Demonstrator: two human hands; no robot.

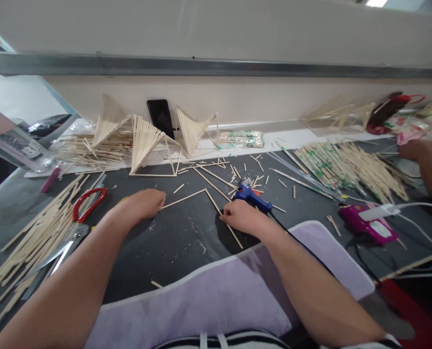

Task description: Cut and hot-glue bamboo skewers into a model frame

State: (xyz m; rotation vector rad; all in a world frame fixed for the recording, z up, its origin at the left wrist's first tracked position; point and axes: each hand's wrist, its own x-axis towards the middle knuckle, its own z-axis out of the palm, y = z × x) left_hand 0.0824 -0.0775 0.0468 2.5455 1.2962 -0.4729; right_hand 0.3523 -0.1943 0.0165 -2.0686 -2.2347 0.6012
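2 thin wooden sticks (184, 199) lie on the dark tabletop (139, 271) in the middle, meeting at 1 peak that points away from the person. The left hand (146, 202) is closed, its fingertips pinching the outer end of the left stick. The right hand (240, 214) is also curled closed, pinching the right stick (234, 237) partway along, so that its near end sticks out past the fingers.

Just beyond the right hand rests 1 blue hot glue gun (254, 196), among short stick offcuts (294, 192) too scattered to count. To the left, 1 pair of red-handled scissors (89, 203) lies against a heap of loose sticks (37, 230).

Along the wall stand 3 fan-like stick frames (146, 140) on the left and centre, with at least 1 more stick frame (341, 116) farther right; 1 black smartphone (160, 116) leans between 2 of the 3. To the right are 1 pile of sticks (364, 169), many in green-printed wrappers, 1 magenta power adapter (366, 224) and 1 co-worker's hand (414, 149), whose grip I cannot tell. 1 lavender mat (194, 300) lies nearest the person.
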